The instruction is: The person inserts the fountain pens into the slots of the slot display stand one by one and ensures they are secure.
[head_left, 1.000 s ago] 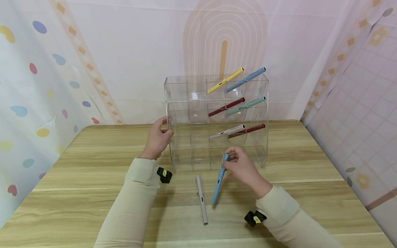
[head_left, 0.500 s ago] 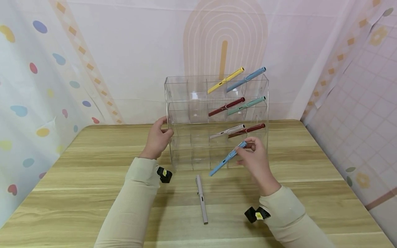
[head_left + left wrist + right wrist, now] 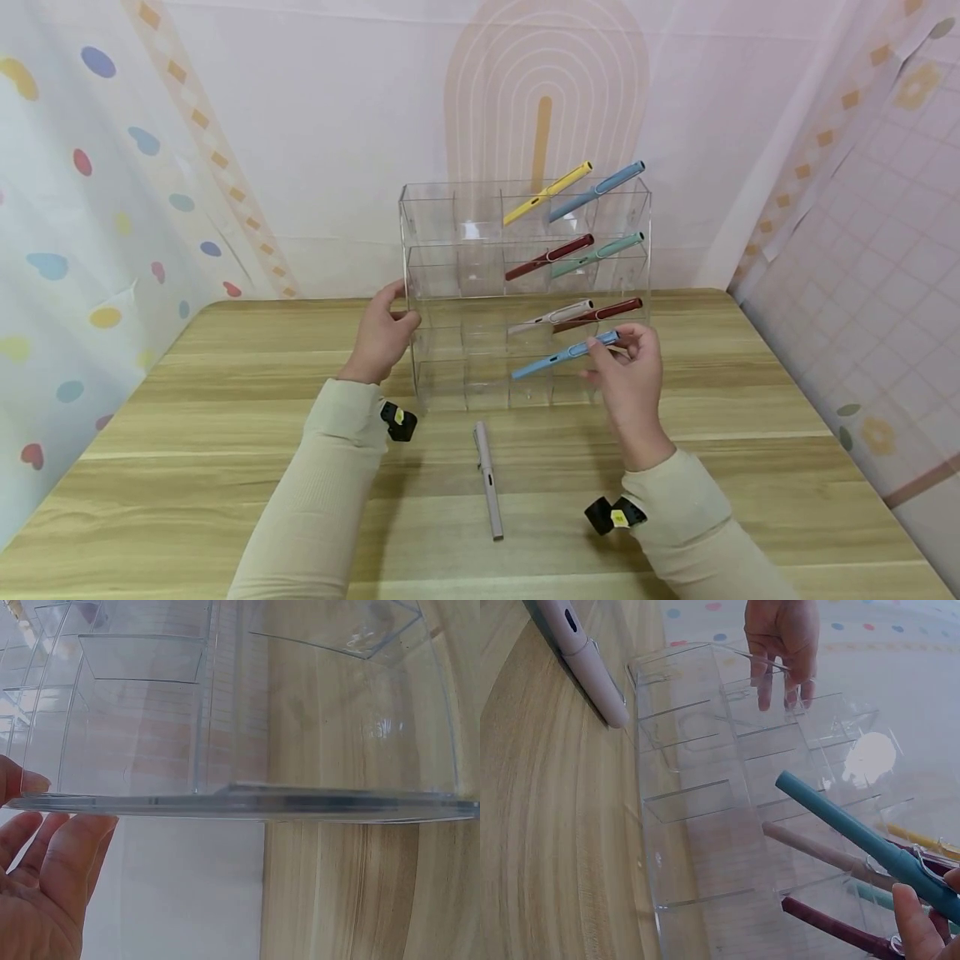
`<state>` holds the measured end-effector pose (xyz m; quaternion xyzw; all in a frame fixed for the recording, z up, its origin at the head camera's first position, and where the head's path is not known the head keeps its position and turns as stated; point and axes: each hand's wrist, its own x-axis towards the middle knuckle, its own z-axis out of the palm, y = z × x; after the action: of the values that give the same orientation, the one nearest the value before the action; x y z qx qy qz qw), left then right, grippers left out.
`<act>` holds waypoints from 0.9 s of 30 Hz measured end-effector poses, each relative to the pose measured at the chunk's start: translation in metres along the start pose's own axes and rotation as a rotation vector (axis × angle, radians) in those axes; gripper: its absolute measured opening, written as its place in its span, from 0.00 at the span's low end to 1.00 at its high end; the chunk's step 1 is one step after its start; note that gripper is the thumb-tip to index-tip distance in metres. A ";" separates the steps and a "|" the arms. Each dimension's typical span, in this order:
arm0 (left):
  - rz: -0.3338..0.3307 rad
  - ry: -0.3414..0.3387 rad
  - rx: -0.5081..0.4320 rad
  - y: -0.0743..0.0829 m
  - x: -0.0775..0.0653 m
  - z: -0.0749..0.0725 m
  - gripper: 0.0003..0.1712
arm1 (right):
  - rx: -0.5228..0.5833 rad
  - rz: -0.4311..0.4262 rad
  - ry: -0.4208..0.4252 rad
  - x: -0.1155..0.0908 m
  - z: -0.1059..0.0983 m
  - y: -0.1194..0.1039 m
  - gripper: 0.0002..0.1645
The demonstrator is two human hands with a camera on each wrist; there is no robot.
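Observation:
A clear acrylic pen rack [image 3: 438, 387] with tiered compartments stands on the table. My left hand [image 3: 378, 337] holds its left side panel, thumb and fingers on opposite faces in the left wrist view. In my right hand [image 3: 633, 383] a light blue pen [image 3: 555, 360] is pinched near its clip end, slanting in front of the lowest tier. Above it, leaning in the rack, are a yellow pen [image 3: 547, 194], a blue pen [image 3: 596, 192], two dark red pens [image 3: 549, 257], a mint green pen [image 3: 597, 255] and a pale pen [image 3: 551, 317].
A greyish-pink pen [image 3: 489, 483] lies on the wooden table [image 3: 225, 433] in front of the rack, between the forearms. Behind the rack hangs a patterned curtain [image 3: 337, 125], with more cloth along both sides.
My right hand has raised the light blue pen from the tabletop to the rack's lowest tier, tilting it from steep to nearly level. The left hand stays put.

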<state>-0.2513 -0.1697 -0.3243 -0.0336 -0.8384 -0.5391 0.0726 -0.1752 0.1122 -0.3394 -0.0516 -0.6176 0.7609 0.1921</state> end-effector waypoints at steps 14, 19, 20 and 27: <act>0.010 0.001 0.001 0.001 -0.001 0.000 0.32 | 0.005 -0.036 0.066 0.000 0.009 0.016 0.16; 0.005 -0.003 -0.001 0.001 -0.001 0.000 0.32 | 0.002 -0.047 0.065 0.000 0.012 0.024 0.16; 0.005 -0.003 -0.001 0.001 -0.001 0.000 0.32 | -0.001 -0.047 0.065 0.000 0.012 0.026 0.16; 0.009 0.002 -0.007 0.001 -0.001 0.001 0.32 | -0.006 -0.041 0.066 -0.001 0.016 0.034 0.16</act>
<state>-0.2498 -0.1684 -0.3236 -0.0368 -0.8362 -0.5419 0.0759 -0.1871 0.0916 -0.3687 -0.0645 -0.6140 0.7530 0.2276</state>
